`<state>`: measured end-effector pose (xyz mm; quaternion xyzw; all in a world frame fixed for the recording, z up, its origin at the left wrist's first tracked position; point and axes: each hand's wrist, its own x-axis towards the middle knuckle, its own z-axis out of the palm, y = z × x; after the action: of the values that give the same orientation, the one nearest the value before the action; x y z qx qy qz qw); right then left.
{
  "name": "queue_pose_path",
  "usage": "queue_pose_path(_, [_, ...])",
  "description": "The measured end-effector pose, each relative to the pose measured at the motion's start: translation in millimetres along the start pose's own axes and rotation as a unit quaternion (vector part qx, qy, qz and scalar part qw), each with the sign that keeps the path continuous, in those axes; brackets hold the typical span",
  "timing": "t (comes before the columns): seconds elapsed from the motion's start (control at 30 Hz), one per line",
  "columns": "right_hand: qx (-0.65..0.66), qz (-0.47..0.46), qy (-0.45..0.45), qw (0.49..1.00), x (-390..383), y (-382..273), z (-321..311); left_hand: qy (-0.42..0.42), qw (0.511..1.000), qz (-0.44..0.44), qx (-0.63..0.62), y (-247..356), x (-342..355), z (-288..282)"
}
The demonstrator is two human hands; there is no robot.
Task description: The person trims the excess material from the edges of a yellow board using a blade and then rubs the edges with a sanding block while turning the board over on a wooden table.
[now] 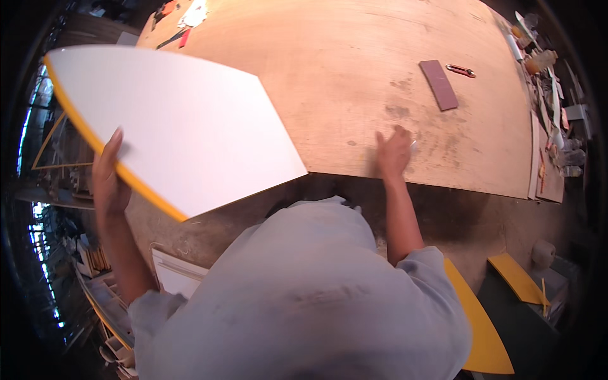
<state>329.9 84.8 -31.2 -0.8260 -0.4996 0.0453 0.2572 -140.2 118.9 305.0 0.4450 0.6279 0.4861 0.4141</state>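
Note:
My left hand point(111, 171) grips a white panel point(177, 120) by its curved, yellow-edged left side, thumb on the upper face. The panel is held at the table's point(323, 95) front left, partly overhanging it. My right hand point(392, 149) is low over the tabletop at the front, fingers loosely bent and thumb apart; a small shiny thing point(413, 146) shows beside its fingers, too small to name. A maroon flat block point(438, 84) and a red utility knife point(460, 70) lie farther back to the right.
Tools point(171, 39) lie at the far left. Offcuts, bottles and jars point(548, 69) crowd the table's right edge. Yellow panels point(516, 278) rest below at lower right, and a white board point(177, 272) at lower left. My body fills the lower middle.

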Motion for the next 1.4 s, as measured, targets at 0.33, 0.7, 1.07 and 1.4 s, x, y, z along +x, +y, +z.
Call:
queue_pose_path(0.33, [-0.228,0.19,-0.059,0.953,4,75,9,0.056,0.998,-0.026,0.016,-42,8,-66])
queue_pose_path(0.7, [-0.15,0.252,-0.071,0.953,15,62,-5,0.069,0.996,0.054,-0.004,36,5,-37])
queue_pose_path(1.07, [0.137,0.261,-0.091,0.951,59,166,-12,-0.012,0.984,0.04,-0.173,46,-8,2])
queue_pose_path(1.4, [0.589,0.088,-0.496,0.632,-2,67,-98,-0.093,0.95,-0.043,-0.296,-65,24,38])
